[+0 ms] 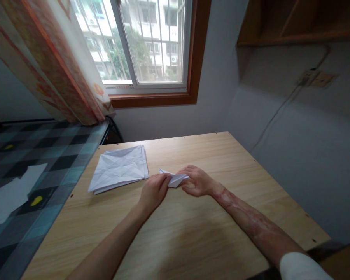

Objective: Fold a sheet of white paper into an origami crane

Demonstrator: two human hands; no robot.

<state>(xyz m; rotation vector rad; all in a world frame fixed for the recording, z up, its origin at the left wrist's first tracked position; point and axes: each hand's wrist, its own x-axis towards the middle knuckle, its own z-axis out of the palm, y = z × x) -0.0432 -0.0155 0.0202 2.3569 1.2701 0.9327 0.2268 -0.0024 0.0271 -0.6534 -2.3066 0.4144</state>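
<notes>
A small piece of folded white paper (176, 180) is held between my two hands, above the middle of the wooden table. My left hand (154, 191) pinches its left side, the thumb lying along the near edge. On the right side, my right hand (197, 181) grips the paper with its fingers curled around the edge. One pointed flap sticks up at the far left of the folded piece. To the left of my hands lies a stack of creased white paper sheets (121, 167), their surfaces marked by crossing fold lines.
The light wooden table (216, 155) reaches toward a window (157, 42) with a brown frame. On the left, a checkered bed cover (61, 155) carries torn white paper (14, 192). A cable (275, 114) hangs from a wall socket (315, 79) under a wooden shelf (297, 33).
</notes>
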